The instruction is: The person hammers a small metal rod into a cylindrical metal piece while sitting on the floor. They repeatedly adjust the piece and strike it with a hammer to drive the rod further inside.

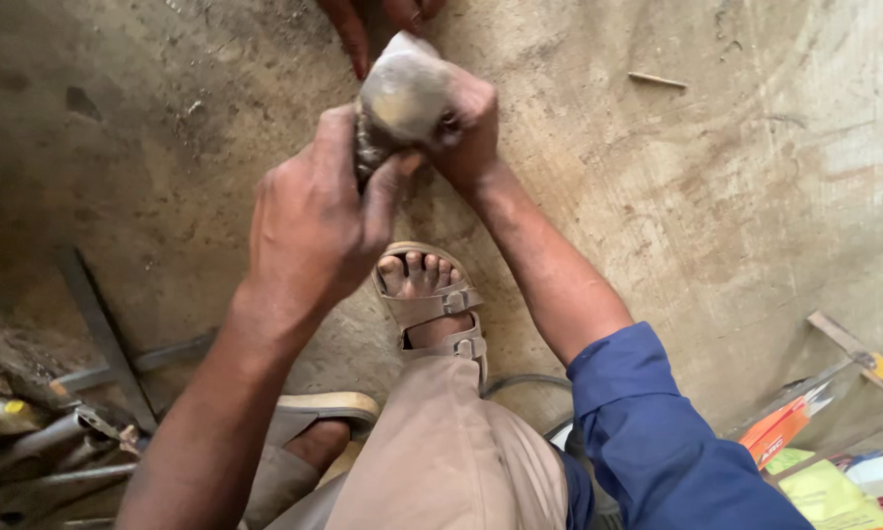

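Hands: L (309,221) & R (469,123) grip both closed on grey rounded metal part (400,96), above sandalled foot (430,299)

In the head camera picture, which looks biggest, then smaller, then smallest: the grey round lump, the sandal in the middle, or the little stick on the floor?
1. Sandal
2. Grey round lump, close to it in size and nearer the camera, so this order is unsure
3. Little stick, clearly smallest

Dull grey-brown rounded metal part (402,98), tan sandal (432,304), beige trousers (441,451), blue sleeve (657,432), orange packet (780,427)
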